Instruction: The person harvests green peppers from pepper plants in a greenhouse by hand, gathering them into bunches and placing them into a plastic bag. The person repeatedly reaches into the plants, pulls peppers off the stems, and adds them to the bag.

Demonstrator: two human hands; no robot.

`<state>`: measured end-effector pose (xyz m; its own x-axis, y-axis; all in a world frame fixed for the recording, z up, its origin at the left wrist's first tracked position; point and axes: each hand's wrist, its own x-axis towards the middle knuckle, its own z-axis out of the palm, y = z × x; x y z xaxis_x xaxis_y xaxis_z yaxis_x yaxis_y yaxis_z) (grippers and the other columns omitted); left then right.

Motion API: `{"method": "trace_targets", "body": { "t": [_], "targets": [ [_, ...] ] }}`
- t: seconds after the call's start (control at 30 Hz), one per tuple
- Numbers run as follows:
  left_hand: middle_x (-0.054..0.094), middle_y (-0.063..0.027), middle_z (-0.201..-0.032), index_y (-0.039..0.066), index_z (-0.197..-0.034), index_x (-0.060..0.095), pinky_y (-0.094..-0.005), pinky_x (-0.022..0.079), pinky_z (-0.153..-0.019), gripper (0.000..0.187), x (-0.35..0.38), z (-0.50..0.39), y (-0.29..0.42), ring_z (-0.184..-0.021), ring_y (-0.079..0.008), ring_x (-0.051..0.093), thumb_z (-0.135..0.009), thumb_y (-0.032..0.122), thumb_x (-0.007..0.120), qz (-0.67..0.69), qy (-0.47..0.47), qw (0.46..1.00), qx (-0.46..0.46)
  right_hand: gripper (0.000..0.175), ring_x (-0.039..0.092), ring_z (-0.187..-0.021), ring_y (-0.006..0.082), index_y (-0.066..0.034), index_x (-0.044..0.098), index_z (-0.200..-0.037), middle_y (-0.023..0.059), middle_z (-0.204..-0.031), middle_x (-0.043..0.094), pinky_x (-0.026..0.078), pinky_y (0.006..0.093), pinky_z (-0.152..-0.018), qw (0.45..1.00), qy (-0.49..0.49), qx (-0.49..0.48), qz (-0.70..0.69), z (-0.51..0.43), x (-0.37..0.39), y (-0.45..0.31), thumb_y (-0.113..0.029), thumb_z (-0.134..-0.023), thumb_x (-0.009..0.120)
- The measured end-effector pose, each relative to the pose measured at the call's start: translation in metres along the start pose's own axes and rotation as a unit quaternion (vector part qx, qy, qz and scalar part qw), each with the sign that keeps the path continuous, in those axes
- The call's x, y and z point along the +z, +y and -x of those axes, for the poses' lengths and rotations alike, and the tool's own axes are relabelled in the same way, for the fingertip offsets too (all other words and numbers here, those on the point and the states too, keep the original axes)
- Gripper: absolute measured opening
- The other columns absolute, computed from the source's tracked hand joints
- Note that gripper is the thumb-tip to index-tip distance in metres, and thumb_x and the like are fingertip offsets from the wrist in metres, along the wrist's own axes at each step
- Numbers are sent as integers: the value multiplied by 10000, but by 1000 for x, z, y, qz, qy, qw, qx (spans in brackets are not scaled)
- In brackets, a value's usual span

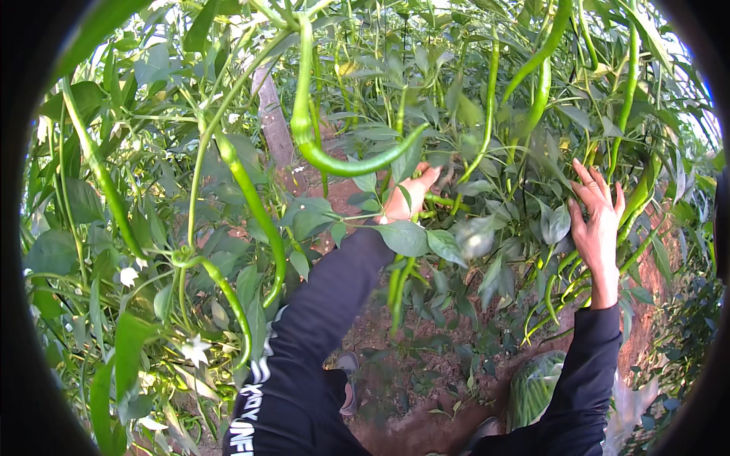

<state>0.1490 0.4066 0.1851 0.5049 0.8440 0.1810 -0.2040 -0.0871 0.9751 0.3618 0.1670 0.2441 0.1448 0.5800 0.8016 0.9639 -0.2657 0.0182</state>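
My left hand (pixel 409 192) reaches in among the leaves of a chili pepper plant, partly covered by leaves; whether its fingers hold anything cannot be told. Above it curves a long green chili pepper (pixel 348 166), hanging close to the camera. Off to the right, my right hand (pixel 597 214) is raised with its fingers spread against the foliage, beside several hanging green peppers (pixel 641 191). More thin peppers (pixel 556 290) hang below and left of its wrist. Beneath the left forearm's end, slender peppers (pixel 401 288) dangle over the soil.
A clear plastic bag of green peppers (pixel 533 387) stands on the reddish soil (pixel 422 422) by my right forearm. Dense pepper plants with long peppers (pixel 256 211) and white flowers (pixel 195 350) fill the left side. A grey post (pixel 275 119) rises behind the leaves.
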Motion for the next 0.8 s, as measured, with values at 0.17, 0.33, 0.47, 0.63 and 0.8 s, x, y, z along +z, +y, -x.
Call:
{"method": "trace_targets", "body": {
  "t": [0.17, 0.33, 0.47, 0.63, 0.8],
  "targets": [
    [518, 44, -675, 53, -1006, 686, -242, 391, -549, 377, -29, 87, 70, -587, -66, 466, -965, 406, 558, -199, 38, 958, 202, 237, 463, -1299, 223, -89, 684, -1064, -47, -1367, 552, 154, 477, -1150, 1000, 13, -11, 1, 1, 5, 6, -83, -838, 612],
    [374, 74, -554, 10, -1012, 637, -184, 268, -395, 344, -42, 162, 170, -435, -11, 308, -1020, 311, 469, -10, 25, 971, 238, 239, 472, -1294, 225, -101, 688, -1067, -54, -1365, 555, 157, 475, -1150, 1000, 11, -3, -13, 2, 5, 9, -87, -839, 617],
    [437, 30, -520, -35, -956, 623, -190, 290, -397, 371, -32, 188, 196, -410, -35, 344, -1025, 290, 457, -31, 0, 970, 242, 236, 473, -1295, 227, -105, 692, -1060, -57, -1361, 559, 159, 477, -1150, 1000, 11, 1, -23, 1, 2, 6, -85, -835, 621],
    [498, -34, -553, -35, -961, 610, -200, 315, -342, 341, -34, 196, 178, -372, -58, 352, -1001, 285, 502, 106, -154, 958, 219, 239, 478, -1291, 230, -102, 692, -1062, -57, -1362, 558, 156, 486, -1151, 999, 9, 3, -34, 1, 2, 7, -83, -835, 618],
    [511, -19, -625, 16, -1018, 522, -232, 394, -378, 246, -66, 246, 208, -439, -83, 427, -1022, 246, 435, 135, -155, 898, 389, 232, 474, -1292, 237, -91, 697, -1041, -53, -1351, 566, 151, 489, -1152, 999, 29, -6, -25, 1, 6, 8, -93, -817, 636]
  ]
}}
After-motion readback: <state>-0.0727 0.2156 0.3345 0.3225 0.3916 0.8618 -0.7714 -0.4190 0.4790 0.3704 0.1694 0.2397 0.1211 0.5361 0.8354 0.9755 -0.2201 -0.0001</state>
